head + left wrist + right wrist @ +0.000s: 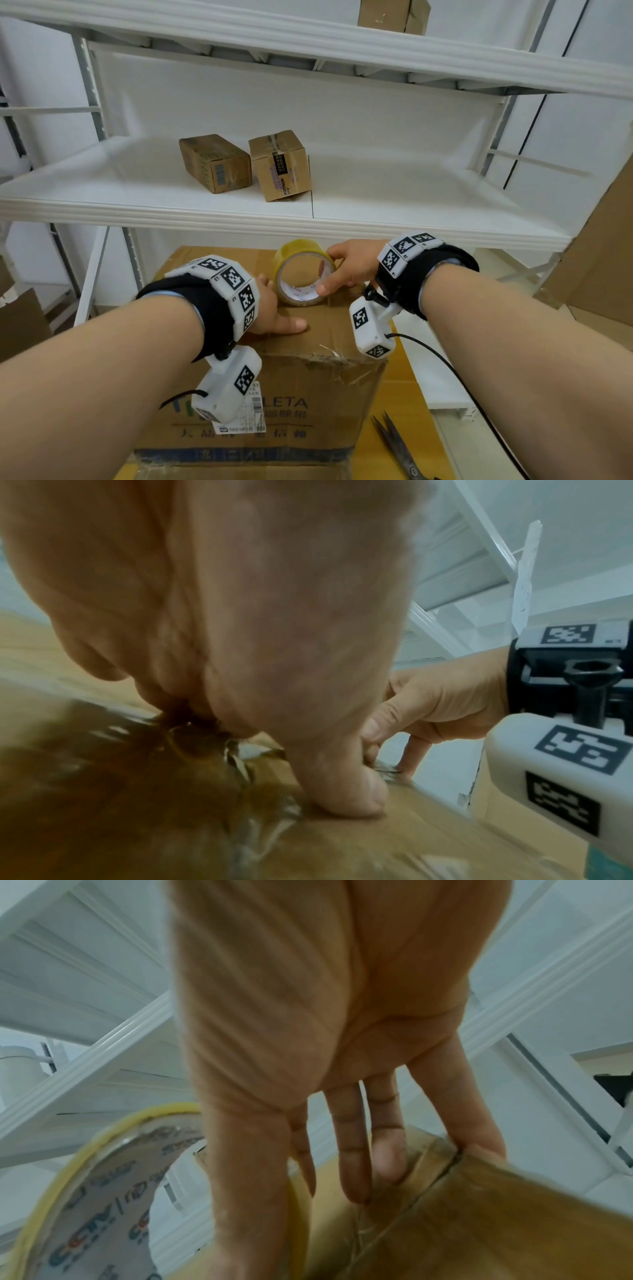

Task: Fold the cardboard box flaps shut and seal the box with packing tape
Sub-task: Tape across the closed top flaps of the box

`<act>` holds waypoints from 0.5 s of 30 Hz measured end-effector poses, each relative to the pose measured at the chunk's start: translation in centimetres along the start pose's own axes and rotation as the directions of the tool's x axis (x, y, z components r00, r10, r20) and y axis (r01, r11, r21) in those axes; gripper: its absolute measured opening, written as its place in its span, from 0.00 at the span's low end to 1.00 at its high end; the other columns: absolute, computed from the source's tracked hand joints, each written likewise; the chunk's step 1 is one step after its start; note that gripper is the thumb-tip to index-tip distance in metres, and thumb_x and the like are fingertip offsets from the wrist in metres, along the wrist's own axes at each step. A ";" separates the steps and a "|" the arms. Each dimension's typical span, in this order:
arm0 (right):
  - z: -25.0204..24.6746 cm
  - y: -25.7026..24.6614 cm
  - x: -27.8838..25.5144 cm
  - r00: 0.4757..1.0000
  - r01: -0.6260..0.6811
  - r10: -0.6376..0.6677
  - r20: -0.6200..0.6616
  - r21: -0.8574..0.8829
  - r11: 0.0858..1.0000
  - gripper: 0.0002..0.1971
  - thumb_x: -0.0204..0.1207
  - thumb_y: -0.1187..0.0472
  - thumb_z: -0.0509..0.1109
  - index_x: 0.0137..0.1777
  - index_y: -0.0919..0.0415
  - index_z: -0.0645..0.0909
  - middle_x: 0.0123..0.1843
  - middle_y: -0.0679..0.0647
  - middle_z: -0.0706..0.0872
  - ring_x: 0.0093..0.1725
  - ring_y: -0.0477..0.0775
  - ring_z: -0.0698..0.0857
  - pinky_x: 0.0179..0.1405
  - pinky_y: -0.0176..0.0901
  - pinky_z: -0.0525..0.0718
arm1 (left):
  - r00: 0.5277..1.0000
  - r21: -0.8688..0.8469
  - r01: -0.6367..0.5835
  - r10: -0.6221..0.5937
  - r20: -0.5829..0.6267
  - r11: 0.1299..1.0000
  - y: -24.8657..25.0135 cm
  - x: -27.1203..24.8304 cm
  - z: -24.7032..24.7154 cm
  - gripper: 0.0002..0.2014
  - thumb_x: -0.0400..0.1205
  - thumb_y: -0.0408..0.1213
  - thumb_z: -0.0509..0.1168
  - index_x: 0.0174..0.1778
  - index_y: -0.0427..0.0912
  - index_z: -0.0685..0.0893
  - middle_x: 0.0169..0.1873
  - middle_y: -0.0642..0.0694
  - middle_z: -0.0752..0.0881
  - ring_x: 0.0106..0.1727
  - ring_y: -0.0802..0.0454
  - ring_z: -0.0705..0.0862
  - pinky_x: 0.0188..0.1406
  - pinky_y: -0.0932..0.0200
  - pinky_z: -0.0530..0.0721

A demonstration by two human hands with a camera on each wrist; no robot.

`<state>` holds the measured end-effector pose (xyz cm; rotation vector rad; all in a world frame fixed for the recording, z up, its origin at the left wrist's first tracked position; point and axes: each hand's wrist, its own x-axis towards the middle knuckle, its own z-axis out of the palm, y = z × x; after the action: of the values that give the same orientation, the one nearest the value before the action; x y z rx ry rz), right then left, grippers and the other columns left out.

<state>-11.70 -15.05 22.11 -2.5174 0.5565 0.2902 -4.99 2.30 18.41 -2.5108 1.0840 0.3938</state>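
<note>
A large brown cardboard box [308, 377] stands in front of me with its top flaps folded down; crinkled clear tape [337, 356] shows at its near top edge. My left hand [277, 305] presses flat on the top, thumb stretched right; in the left wrist view the thumb [352, 799] bears down on glossy tape on the box [445, 831]. A yellowish roll of packing tape [298, 250] stands on edge on the top. My right hand [329, 272] pinches it, thumb on the near rim, fingers over the far side. The right wrist view shows the roll [103, 1191] beside my thumb and the flap seam [441, 1175].
Scissors [394, 445] lie on the brown surface right of the box. A white shelf [411, 219] just beyond holds two small cardboard boxes [215, 162] [281, 164]. Another box [394, 15] sits on the upper shelf. Cardboard sheets [603, 257] lean at the right.
</note>
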 end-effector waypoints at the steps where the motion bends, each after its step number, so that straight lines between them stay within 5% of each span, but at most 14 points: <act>1: -0.1 0.1 -0.1 1.000 0.002 -0.002 -0.022 -0.008 1.000 0.23 0.66 0.46 0.85 0.60 0.49 0.85 0.58 0.52 0.90 0.58 0.56 0.88 0.64 0.58 0.86 | 1.000 -0.010 0.009 -0.009 -0.001 1.000 0.0 0.0 0.2 0.50 0.78 0.74 0.44 0.86 0.40 0.46 0.86 0.38 0.47 0.84 0.40 0.57 0.80 0.45 0.58; 5: -0.3 0.6 -0.5 0.996 0.005 -0.005 -0.085 -0.005 1.000 0.20 0.67 0.48 0.83 0.57 0.51 0.84 0.55 0.57 0.91 0.56 0.59 0.90 0.53 0.56 0.90 | 0.999 -0.094 0.015 -0.020 -0.048 0.995 -0.1 0.6 1.0 0.52 0.76 0.75 0.47 0.86 0.38 0.46 0.85 0.37 0.47 0.84 0.39 0.56 0.81 0.44 0.58; 11: -0.7 1.6 -0.9 0.993 -0.044 0.054 -0.109 0.093 0.995 0.23 0.63 0.57 0.80 0.58 0.60 0.80 0.46 0.62 0.89 0.48 0.62 0.89 0.54 0.71 0.89 | 0.995 -0.133 0.010 -0.023 -0.095 0.991 0.0 0.8 1.7 0.50 0.78 0.73 0.47 0.86 0.40 0.46 0.85 0.39 0.47 0.85 0.40 0.54 0.81 0.45 0.56; 15: -0.6 2.8 -1.1 0.988 -0.060 0.088 -0.129 0.207 0.977 0.20 0.57 0.59 0.78 0.50 0.57 0.80 0.56 0.66 0.89 0.57 0.66 0.90 0.54 0.72 0.89 | 0.995 -0.151 0.019 -0.033 -0.096 0.988 0.2 0.7 1.7 0.50 0.78 0.74 0.47 0.86 0.39 0.44 0.85 0.39 0.44 0.85 0.40 0.51 0.82 0.43 0.53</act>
<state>-13.85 -17.16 21.63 -2.3337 0.6985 0.0820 -4.87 2.49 16.56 -2.6997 1.0944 0.3597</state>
